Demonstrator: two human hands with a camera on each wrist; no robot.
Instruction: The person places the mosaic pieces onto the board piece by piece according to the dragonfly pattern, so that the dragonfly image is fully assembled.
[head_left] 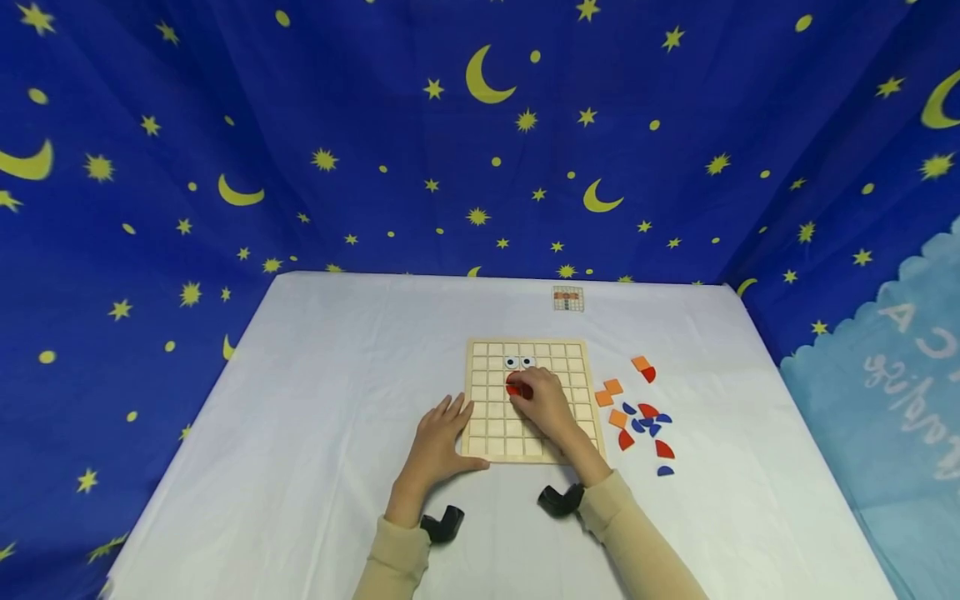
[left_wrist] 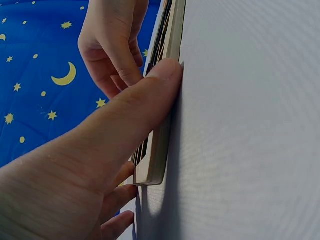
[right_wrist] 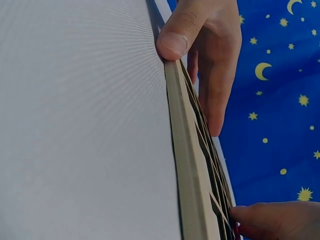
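Note:
A square wooden grid board lies on the table. Two white eye tiles sit side by side in its upper cells. Just below them, my right hand pinches at a red quarter-circle piece, its fingertips down at the grid and partly covering the red. In the right wrist view those fingertips touch the board's upper face. My left hand rests at the board's near left corner, fingers spread along the left side. Its thumb lies against the front edge in the left wrist view.
Right of the board lie loose orange squares, red quarter-circles and several blue half-circles. A small picture card is near the table's back edge. Black bent devices sit at both wrists. Starry blue cloth hangs behind.

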